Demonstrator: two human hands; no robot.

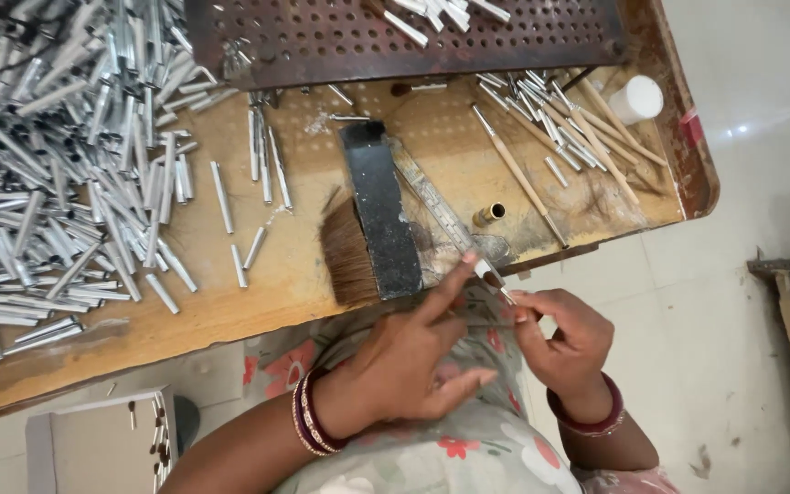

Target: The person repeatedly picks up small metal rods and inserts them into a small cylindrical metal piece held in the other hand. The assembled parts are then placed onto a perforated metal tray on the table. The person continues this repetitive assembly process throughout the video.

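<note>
Head camera, looking down at a worn wooden workbench (230,284): a seated person in a floral garment brings both hands together just off the bench's near edge, over the lap. The left hand (413,361) has its forefinger stretched up and forward, its tip pressed against a short silver metal tube (485,270), while the right hand (564,338) pinches narrowly at the tube's lower end, thumb and forefinger closed around what looks like a small tuft at the tube's mouth; the exact contents of that pinch are too small to tell. The tube's long axis runs diagonally, from upper left near the bench edge down to the right toward the right hand's fingertips, so the right hand sits at its lower end and the left steadies it from the side. Just beside the hands, on the bench, a black block (381,215) lies over a flat fan of brown bristle (345,252), with a metal ruler (436,206) alongside. A large heap of loose silver tubes (57,174) covers the bench's far left, well apart from the hands. To the right lie thin wooden brush handles (587,128), a small brass ferrule (490,215) and a white cap (637,99). A rusted perforated tray (322,41) spans the top.
</note>
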